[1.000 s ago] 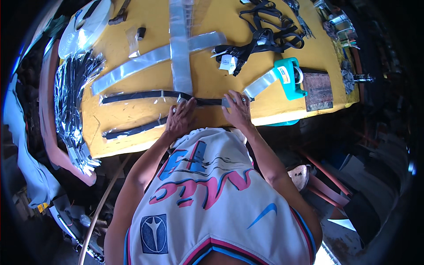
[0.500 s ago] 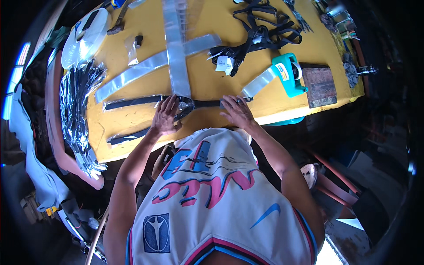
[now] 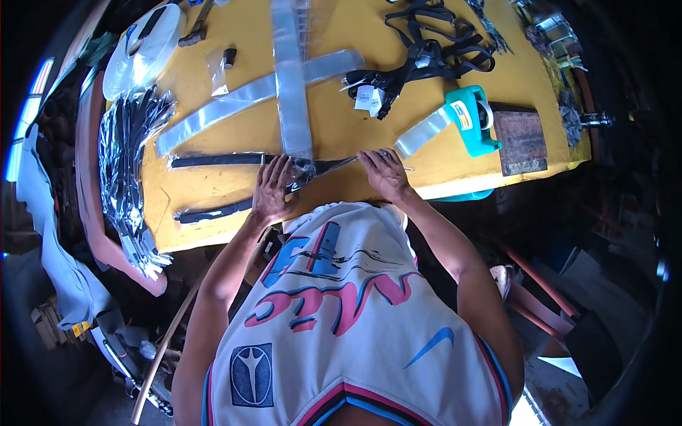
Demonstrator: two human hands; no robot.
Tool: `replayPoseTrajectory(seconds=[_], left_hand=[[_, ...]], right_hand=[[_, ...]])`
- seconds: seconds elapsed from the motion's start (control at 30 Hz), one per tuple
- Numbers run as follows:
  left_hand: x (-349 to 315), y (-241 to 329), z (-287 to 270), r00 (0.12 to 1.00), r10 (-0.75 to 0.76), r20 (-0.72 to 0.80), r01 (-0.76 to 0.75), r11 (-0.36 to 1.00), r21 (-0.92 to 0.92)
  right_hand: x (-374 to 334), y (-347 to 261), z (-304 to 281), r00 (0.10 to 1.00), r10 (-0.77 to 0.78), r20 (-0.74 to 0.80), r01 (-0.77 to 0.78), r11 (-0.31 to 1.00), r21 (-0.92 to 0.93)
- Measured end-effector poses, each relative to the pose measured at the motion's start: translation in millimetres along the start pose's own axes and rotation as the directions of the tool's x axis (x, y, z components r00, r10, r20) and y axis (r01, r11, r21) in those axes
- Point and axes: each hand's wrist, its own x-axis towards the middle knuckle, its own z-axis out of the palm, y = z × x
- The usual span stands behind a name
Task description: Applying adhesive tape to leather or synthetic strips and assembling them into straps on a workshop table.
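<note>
A black strap point(image 3: 330, 166), partly in clear plastic, lies along the near edge of the yellow table. Its left part splits into two arms, an upper plastic-covered one point(image 3: 217, 160) and a lower one point(image 3: 217, 212). My left hand point(image 3: 272, 188) rests flat over the place where they meet, fingers stretched forward. The fingertips of my right hand point(image 3: 384, 172) are closed at the strap's right end, which narrows to a thin, taut, tilted edge. What lies under my right fingers is hidden. A long clear plastic sleeve point(image 3: 291, 92) ends just beyond my left fingertips.
Another clear plastic strip point(image 3: 234, 98) crosses the sleeve. A teal tape dispenser point(image 3: 469, 124) stands to the right by a dark wooden block point(image 3: 521, 142). Tangled black straps point(image 3: 426, 60) lie farther back. Plastic-wrapped straps point(image 3: 131, 160) and a white roll point(image 3: 145, 53) occupy the left side; a hammer point(image 3: 195, 32) lies nearby.
My right hand has turned and shifted slightly right, and the strap's right end has gone from lying flat to a thin tilted edge. My left hand stays at the joint.
</note>
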Motion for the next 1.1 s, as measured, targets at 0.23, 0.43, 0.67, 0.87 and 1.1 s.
replayPoseTrajectory(seconds=[0.23,0.43,0.67,0.87,1.1], left_hand=[[9.7,-38.2,-18.2,0.998,0.001,-0.059,-0.009,0.992,-0.125],[42.2,-54.9,-78.4,0.674,-0.014,0.739,0.628,0.537,-0.563],[65.4,-65.9,-68.2,0.511,-0.192,0.838,0.732,0.608,-0.308],[68.4,-44.4,-41.8,0.949,-0.082,-0.304,0.151,0.966,0.208],[7.9,44.2,8.0,0.997,0.058,-0.049,-0.058,0.998,-0.008]], right_hand=[[51.8,-6.7,-60.4,0.998,-0.031,0.058,0.024,0.993,0.117],[78.5,14.8,-101.2,0.847,0.007,0.531,-0.446,0.555,0.702],[61.6,56.8,-32.2,0.55,0.01,0.835,-0.689,0.57,0.448],[45.4,47.3,-14.1,0.799,0.284,0.53,-0.456,0.861,0.225],[24.0,26.0,-30.0,0.907,0.373,0.194,-0.411,0.884,0.223]])
